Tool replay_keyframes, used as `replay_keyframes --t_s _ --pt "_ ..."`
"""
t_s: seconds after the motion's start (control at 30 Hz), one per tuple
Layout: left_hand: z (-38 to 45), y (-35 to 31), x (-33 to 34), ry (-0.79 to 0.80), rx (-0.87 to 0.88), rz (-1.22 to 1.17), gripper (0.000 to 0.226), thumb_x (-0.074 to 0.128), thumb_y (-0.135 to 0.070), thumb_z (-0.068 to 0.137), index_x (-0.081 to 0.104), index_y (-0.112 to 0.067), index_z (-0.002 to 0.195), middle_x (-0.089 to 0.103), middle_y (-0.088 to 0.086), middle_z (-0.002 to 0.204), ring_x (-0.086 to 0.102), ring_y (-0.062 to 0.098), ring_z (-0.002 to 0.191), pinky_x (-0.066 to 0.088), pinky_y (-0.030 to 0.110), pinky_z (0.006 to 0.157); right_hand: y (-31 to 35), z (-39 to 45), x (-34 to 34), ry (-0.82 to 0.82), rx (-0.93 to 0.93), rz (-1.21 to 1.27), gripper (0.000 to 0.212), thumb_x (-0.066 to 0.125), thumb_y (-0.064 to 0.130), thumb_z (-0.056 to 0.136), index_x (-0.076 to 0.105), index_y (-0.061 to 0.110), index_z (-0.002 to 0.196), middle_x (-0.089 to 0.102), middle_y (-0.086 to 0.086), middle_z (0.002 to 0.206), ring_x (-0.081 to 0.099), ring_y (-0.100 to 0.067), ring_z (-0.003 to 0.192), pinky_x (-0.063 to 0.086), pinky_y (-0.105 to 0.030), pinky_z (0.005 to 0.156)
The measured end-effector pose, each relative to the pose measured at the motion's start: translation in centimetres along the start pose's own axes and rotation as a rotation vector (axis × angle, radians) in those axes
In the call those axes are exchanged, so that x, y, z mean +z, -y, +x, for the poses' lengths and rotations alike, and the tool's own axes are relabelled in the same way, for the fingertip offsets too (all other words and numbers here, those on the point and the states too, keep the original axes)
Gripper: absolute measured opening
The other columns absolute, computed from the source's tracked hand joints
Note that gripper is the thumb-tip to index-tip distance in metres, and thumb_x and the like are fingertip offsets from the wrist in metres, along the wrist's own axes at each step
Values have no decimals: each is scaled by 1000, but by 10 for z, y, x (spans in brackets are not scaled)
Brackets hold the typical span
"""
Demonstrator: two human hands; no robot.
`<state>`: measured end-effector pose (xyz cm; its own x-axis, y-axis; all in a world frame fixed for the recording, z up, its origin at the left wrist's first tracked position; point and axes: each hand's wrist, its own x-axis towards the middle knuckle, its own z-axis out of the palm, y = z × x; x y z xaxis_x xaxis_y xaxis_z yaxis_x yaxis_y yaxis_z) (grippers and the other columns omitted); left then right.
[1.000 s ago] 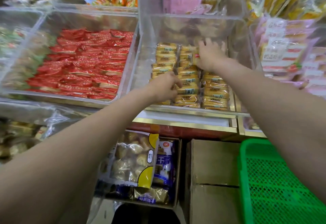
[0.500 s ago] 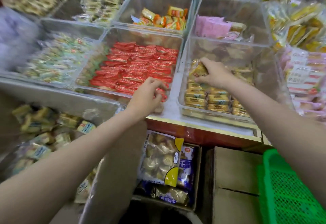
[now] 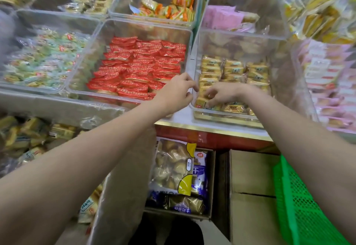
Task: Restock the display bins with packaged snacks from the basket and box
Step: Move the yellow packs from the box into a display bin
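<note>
The shop surface (image 3: 212, 127) carries a row of clear display bins. From the left, a bin of green-wrapped snacks (image 3: 44, 59) looks well filled, and the bin of red packets (image 3: 138, 69) beside it is about half full in neat rows. Next comes the bin of yellow packets (image 3: 234, 75), which holds only three short rows at its front; its back half is bare, so the restocking seems far from finished here.

The left hand (image 3: 176, 92) hovers at the wall between the red and yellow bins, the grip narrow with curled fingers, and no packet can be seen in it. The right hand (image 3: 221, 93) is inside the yellow bin at the front left corner, the fingertips pinching down on a yellow packet there; whether it is lifted, one cannot tell.

On the floor below, the open box (image 3: 211, 183) holds large snack bags, and the green basket (image 3: 300, 206) stands at the far right, its contents out of view.

Compared with half a second ago, the right hand has come from the back of the yellow rows to the front corner, and the left hand has moved right, off the red bin's front.
</note>
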<state>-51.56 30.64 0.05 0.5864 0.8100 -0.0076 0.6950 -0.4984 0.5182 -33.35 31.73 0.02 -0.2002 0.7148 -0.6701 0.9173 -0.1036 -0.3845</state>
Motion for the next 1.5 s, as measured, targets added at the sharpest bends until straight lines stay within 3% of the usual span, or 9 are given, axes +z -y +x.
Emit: replay_keyframes --t_s 0.2,0.3,0.67,0.73,0.83,1.03,1.17,1.37,1.5 --pt "11 -2 1 -13 -67 -34 23 53 -10 89 65 -13 109 45 -2 104 45 10 95 32 18 79 1 -10 -21 116 -71 95 36 63 33 88 60 24 122 57 7 107 56 -14 97 53 -31 82" --pt "12 -4 4 -20 -104 -43 22 54 -9 89 67 -14 106 40 -5 101 44 9 94 32 19 81 3 -5 -13 175 -34 31 35 64 26 89 58 23 124 59 -4 109 60 -23 98 56 -36 84" --pt "-22 -7 -2 -250 -67 31 27 47 1 86 66 -6 105 53 9 111 46 14 87 36 23 73 8 -20 -13 -268 -107 163 31 53 27 95 64 -1 105 66 -17 106 62 -25 86 52 -30 74" --pt "-37 -3 -8 -337 -70 14 25 49 1 85 67 -4 101 54 10 106 46 14 80 37 26 69 33 -31 -16 -381 -175 283 21 52 16 95 64 0 100 67 -11 93 60 -14 70 48 -16 56" --pt "-69 13 -22 -434 -51 -20 23 49 0 80 67 -3 93 54 10 98 52 17 75 43 32 68 90 -42 -8 -453 -334 423 10 52 8 93 62 7 92 63 -5 73 57 -11 59 46 -18 55" --pt "-161 90 -68 -682 -366 -140 23 49 0 81 67 -6 93 51 7 97 50 13 75 38 21 70 226 -39 66 -232 -591 290 11 54 6 91 65 4 94 65 -9 77 59 -16 64 46 -19 61" --pt "-222 176 -95 -435 -568 -95 26 49 1 83 67 -8 101 56 7 100 49 15 84 32 18 76 302 0 126 -133 -549 -165 21 53 19 92 67 8 105 65 -4 98 59 -17 90 39 -19 70" --pt "-270 265 -92 123 -614 -172 25 50 -6 90 63 -11 111 62 7 114 56 17 98 41 23 84 320 78 207 -35 40 -434 29 44 5 91 56 -2 116 59 -18 116 58 -36 104 49 -36 82" --pt "-271 286 -74 323 -563 -186 29 51 -10 92 56 -13 121 59 4 122 54 17 105 41 25 89 299 96 247 -121 265 -406 51 37 15 97 21 3 144 35 -22 142 37 -41 127 36 -46 100"
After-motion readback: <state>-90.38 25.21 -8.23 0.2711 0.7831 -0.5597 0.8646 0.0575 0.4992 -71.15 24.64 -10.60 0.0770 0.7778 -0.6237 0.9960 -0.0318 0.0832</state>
